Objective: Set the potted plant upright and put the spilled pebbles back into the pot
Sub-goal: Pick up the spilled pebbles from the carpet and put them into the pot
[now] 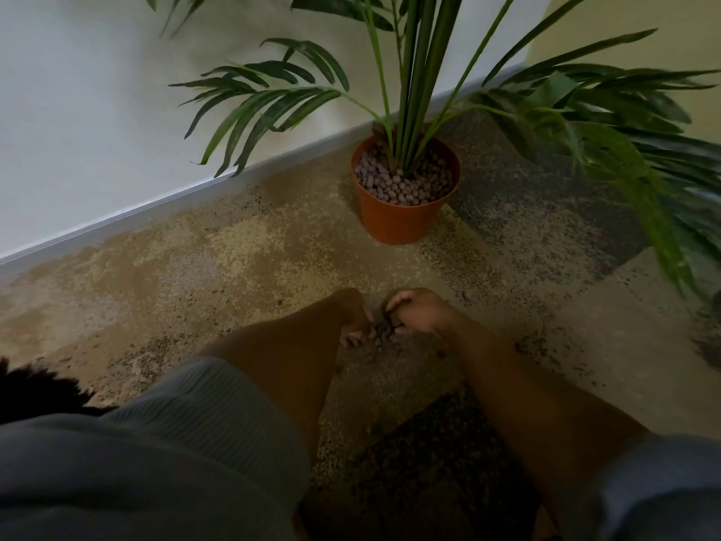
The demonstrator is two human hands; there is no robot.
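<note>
The orange pot point(402, 224) stands upright on the carpet by the wall, with green palm stems point(413, 91) rising from it and brown pebbles point(402, 185) filling its top. Nearer to me, a small heap of spilled pebbles point(384, 333) lies on the carpet between my two hands. My left hand point(353, 316) curls against the heap from the left, fingers bent down on the floor. My right hand point(419, 312) is cupped over the heap from the right, fingers touching the pebbles. Both hands press the pebbles together; what lies under the palms is hidden.
A white wall with a grey skirting board point(156, 205) runs diagonally behind the pot. Long fronds point(643, 181) hang over the floor at right. Scattered crumbs point(538, 345) speckle the mottled brown carpet point(234, 267). My grey sleeves fill the bottom.
</note>
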